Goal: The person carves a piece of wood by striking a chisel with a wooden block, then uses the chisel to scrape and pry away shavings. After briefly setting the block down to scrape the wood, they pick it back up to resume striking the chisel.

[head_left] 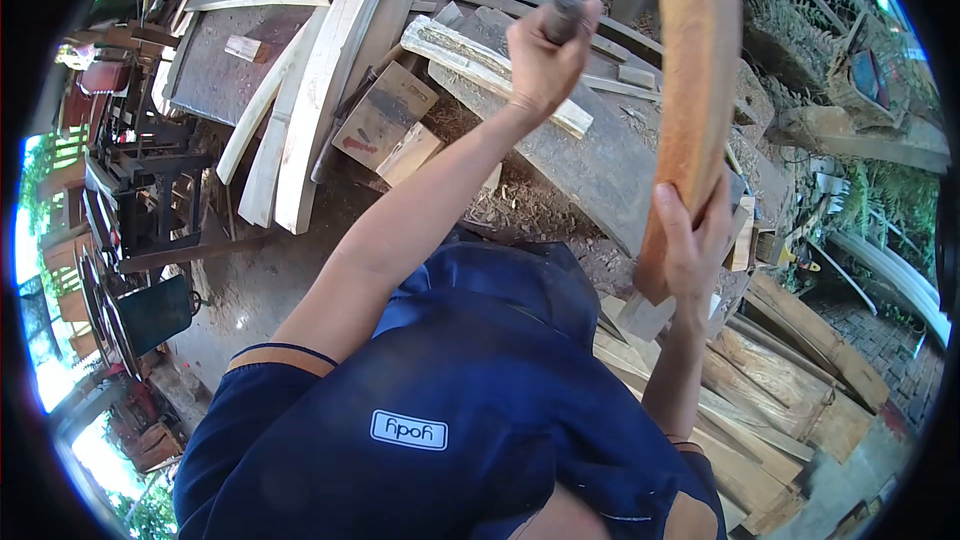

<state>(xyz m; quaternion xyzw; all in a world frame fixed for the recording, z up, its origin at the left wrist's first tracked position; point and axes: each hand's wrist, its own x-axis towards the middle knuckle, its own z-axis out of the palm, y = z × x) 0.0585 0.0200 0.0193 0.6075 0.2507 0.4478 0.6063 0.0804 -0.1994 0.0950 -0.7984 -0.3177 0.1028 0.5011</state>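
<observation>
Across our bench (205, 88) lie pale boards (337, 90); our left hand (545, 65) is clenched around a dark handle (566, 12), our right hand (692, 240) grasping an orange-brown wooden block (695, 90) on our right.

The block (692, 125) is matt wood. The grey board (575, 178) is rough, matt wood. The shirt (290, 440) is matt cloth.

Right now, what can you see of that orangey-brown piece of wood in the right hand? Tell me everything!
The orangey-brown piece of wood is long and chunky, with a gently bent shape and a paler top edge. It stands nearly upright in the picture, its top leaning slightly right. The right hand grips it below the middle. I can't tell whether its bottom touches anything.
</observation>
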